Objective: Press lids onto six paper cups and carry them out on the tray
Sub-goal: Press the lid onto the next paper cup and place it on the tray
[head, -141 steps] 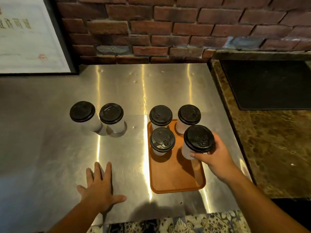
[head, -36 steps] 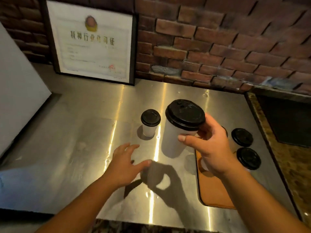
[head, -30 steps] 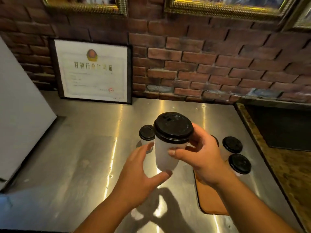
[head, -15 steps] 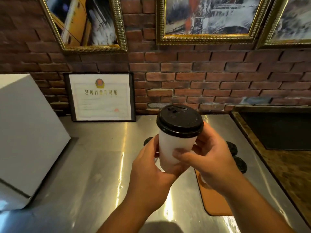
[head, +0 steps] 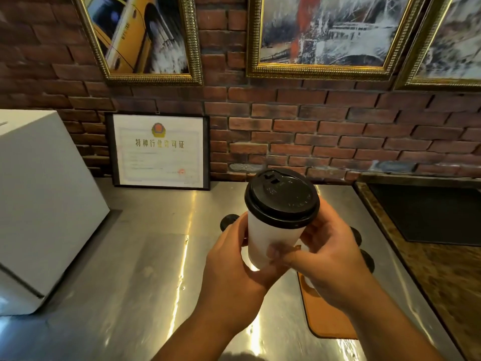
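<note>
A white paper cup (head: 270, 237) with a black lid (head: 282, 198) is held up above the steel counter. My left hand (head: 235, 272) wraps its lower left side and my right hand (head: 330, 256) grips its right side. The orange tray (head: 322, 319) lies on the counter under my right forearm, mostly hidden. One lidded cup (head: 227, 222) shows just behind my left hand. Two more black lids (head: 368, 260) peek out past my right hand, over the tray.
The steel counter (head: 145, 269) runs back to a brick wall. A white box (head: 39, 204) stands at the left. A framed certificate (head: 160, 152) leans on the wall. A dark mat (head: 429, 214) lies on the marble top at right.
My right hand lifted a lidded cup off the counter and raised it. My left hand came off the counter and closed on the cup's side. The view tilted up toward the wall.
</note>
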`<state>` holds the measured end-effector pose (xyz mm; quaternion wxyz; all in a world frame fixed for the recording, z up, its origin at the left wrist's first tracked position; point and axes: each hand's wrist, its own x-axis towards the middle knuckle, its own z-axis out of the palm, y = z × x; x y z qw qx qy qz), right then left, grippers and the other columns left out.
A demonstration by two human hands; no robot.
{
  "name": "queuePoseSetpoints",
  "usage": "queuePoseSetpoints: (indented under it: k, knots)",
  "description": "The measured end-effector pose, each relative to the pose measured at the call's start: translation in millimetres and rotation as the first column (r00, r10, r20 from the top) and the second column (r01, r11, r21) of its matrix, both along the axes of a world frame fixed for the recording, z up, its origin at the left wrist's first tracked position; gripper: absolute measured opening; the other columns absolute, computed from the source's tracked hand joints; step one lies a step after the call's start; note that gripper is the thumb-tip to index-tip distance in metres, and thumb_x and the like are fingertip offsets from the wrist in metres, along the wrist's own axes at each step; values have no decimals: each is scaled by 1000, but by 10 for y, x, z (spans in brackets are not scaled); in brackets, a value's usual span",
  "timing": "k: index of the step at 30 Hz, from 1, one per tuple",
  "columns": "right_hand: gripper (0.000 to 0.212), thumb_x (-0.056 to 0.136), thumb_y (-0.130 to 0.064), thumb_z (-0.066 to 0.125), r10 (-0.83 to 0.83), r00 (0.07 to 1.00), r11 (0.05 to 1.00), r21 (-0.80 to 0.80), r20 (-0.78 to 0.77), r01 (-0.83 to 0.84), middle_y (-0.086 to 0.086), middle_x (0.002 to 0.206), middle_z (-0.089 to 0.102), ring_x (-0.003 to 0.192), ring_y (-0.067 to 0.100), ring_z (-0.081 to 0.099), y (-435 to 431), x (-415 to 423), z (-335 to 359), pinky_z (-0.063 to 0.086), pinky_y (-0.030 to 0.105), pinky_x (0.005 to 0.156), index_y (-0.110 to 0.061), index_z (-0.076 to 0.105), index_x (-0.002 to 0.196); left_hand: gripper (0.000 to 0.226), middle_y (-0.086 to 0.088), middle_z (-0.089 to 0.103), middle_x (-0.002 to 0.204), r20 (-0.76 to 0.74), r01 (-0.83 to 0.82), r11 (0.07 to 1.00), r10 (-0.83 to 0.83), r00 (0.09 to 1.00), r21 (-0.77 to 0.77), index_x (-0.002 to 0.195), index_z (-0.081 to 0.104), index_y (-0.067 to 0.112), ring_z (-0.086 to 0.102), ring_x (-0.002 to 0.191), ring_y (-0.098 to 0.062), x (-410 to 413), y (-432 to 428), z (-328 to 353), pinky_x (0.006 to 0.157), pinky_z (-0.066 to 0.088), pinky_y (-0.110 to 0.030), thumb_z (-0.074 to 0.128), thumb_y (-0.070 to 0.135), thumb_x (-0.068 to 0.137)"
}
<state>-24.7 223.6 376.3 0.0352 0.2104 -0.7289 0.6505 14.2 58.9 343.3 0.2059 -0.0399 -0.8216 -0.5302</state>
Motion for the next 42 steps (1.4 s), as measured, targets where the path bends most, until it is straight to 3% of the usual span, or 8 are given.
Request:
queuePoseSetpoints:
  k: [4, 8, 13, 18, 26, 31, 35, 42]
  knots:
    - [85, 50, -33, 100, -44, 998, 997, -68, 33, 46, -19, 131, 73, 125, 2, 67, -38, 0, -26, 60, 29, 101, -59, 65, 124, 76, 49, 55, 131, -14, 22, 1000, -22, 1000, -6, 133, 34, 82, 52, 126, 19, 1, -14, -18, 85, 38, 8, 68, 93, 66]
    - [92, 47, -35, 103, -63, 997, 995, -72, 44, 66, -16, 133, 72, 127, 6, 67, -69, -12, -72, 60, 50, 103, -55, 62, 128, 74, 48, 58, 129, -17, 16, 1000, -16, 1000, -5, 133, 37, 81, 54, 126, 18, -20, -16, -53, 87, 38, 8, 66, 97, 66]
    - [94, 49, -58, 103, -41, 997, 997, -68, 62, 45, -18, 137, 70, 131, 2, 63, -90, -6, -61, 56, 31, 107, -56, 61, 133, 74, 52, 55, 129, -22, 19, 1000, -19, 1000, -14, 133, 34, 84, 51, 127, 19, -98, -35, -105, 86, 36, 9, 69, 88, 67]
    - [100, 42, -59, 104, -72, 995, 994, -82, 72, 78, -15, 137, 70, 129, 6, 65, -111, -49, -78, 56, 55, 108, -56, 60, 131, 77, 56, 51, 129, -46, 8, 1000, -9, 999, -7, 134, 31, 85, 48, 127, 24, -137, -9, -102, 85, 33, 11, 63, 97, 65]
    - [93, 51, -57, 102, -50, 996, 997, -62, 69, 54, -17, 138, 69, 132, 5, 63, -88, -61, -59, 54, 52, 111, -56, 60, 134, 75, 54, 52, 130, -73, 13, 1000, -12, 997, 6, 137, 34, 82, 50, 126, 22, -172, -6, -61, 84, 34, 11, 66, 94, 71]
    - [90, 52, -38, 101, -90, 995, 995, -41, 53, 92, -19, 136, 70, 130, 3, 64, -108, -84, -81, 56, 51, 109, -59, 61, 130, 80, 58, 48, 131, -66, 2, 1000, -3, 998, -3, 139, 29, 83, 46, 126, 28, -185, -1, -84, 82, 30, 13, 62, 99, 67]
    - [92, 55, -50, 103, -42, 998, 996, -80, 54, 46, -14, 139, 69, 134, 8, 63, -103, -66, -51, 56, 43, 110, -51, 61, 136, 80, 48, 56, 132, -59, 36, 999, -37, 998, -10, 138, 34, 80, 52, 127, 18, -206, -30, -84, 86, 37, 9, 74, 86, 69]
    - [91, 50, -55, 103, -71, 996, 991, -112, 51, 76, -12, 136, 71, 130, 10, 65, -112, -54, -44, 56, 50, 107, -53, 62, 132, 85, 44, 56, 137, -32, 57, 998, -57, 998, -12, 141, 34, 77, 53, 132, 10, -185, -42, -106, 90, 40, 5, 67, 97, 66]
